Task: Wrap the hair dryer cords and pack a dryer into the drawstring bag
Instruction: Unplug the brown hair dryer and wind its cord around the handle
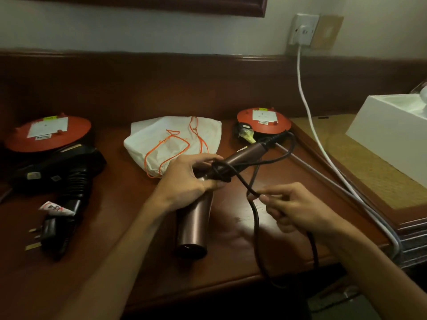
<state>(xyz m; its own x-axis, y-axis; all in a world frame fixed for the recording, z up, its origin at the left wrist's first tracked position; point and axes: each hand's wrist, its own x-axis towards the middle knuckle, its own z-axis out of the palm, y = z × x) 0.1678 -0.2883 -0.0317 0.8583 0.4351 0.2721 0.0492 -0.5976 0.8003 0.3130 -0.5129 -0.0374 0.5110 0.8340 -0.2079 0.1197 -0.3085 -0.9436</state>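
A bronze-brown hair dryer lies in the middle of the dark wooden table, nozzle toward me and handle pointing up right. My left hand grips it where handle meets body. Its black cord loops once around the handle, then runs down off the table's front edge. My right hand pinches that cord just right of the dryer. A white drawstring bag with orange strings lies flat behind the dryer. A black hair dryer with its cord wound and plug showing rests at the left.
Two red round cord reels stand at the back: one on the left, one on the right. A white cable hangs from the wall socket along the table's right side. A white box sits at far right.
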